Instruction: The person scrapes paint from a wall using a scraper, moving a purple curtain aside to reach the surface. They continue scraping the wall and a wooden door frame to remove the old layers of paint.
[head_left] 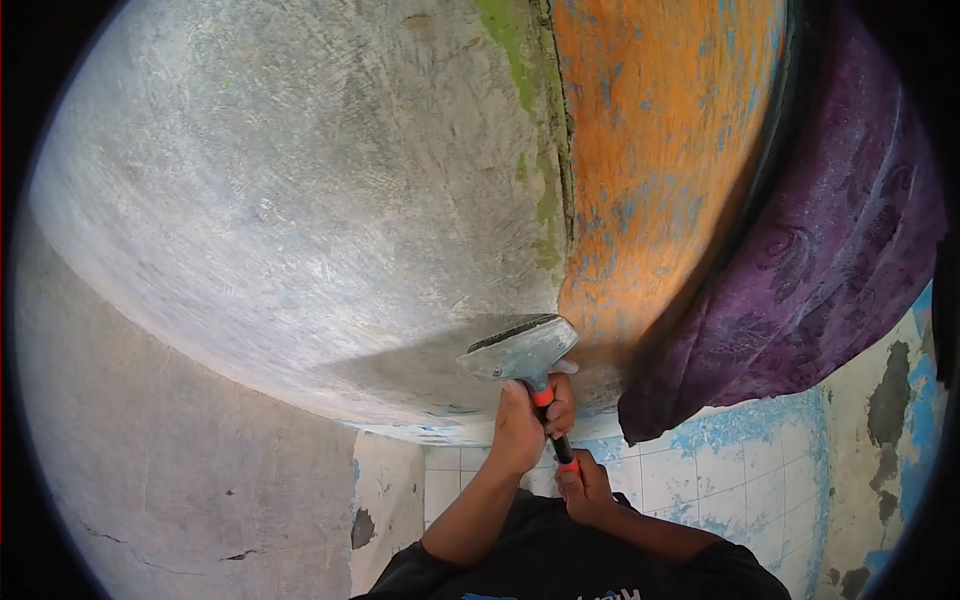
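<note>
A wide-bladed scraper [520, 348] with a grey metal head and a black and orange handle is held upright in front of me. Its blade edge is right at the grey wall [330, 180], beside the lower end of an orange-painted strip. My left hand [525, 425] is closed round the upper handle just below the head, with fingers showing on the right side. Lower down, my right hand [585, 487] grips the handle's end. Green paint remnants [548, 200] run along the cracked seam between the bare grey surface and the orange strip [660, 130].
A purple patterned curtain [790, 250] hangs at the right beside a dark edge. White floor tiles [660, 475] spotted with blue lie below. Another grey wall [160, 430] with cracks stands at the left, and a patchy blue and cream wall [880, 440] at the right.
</note>
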